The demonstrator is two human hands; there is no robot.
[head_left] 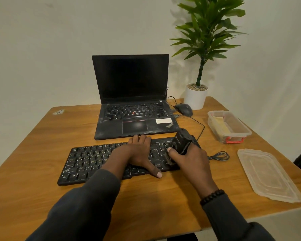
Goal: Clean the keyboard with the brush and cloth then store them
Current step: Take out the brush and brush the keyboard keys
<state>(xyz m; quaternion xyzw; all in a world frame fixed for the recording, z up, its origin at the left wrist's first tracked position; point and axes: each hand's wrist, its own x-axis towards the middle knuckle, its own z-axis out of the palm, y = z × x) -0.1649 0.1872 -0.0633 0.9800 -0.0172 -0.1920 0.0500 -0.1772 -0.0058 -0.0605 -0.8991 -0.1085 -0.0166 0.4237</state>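
A black keyboard (87, 160) lies across the wooden table (42, 136), dusty between the keys. My left hand (141, 153) lies flat on its middle, fingers straight, thumb over the front edge. My right hand (189, 164) grips a black brush (180, 141) by its blocky handle. The brush's dark bristles touch the keys at the keyboard's right end. A yellow cloth (221, 126) lies folded inside a clear plastic box (240, 129) at the right.
An open black laptop (130, 101) stands behind the keyboard, a mouse (184, 109) and a potted plant (196, 96) to its right. The box's clear lid (268, 174) lies near the table's right edge. A coiled cable (219, 156) sits beside the keyboard.
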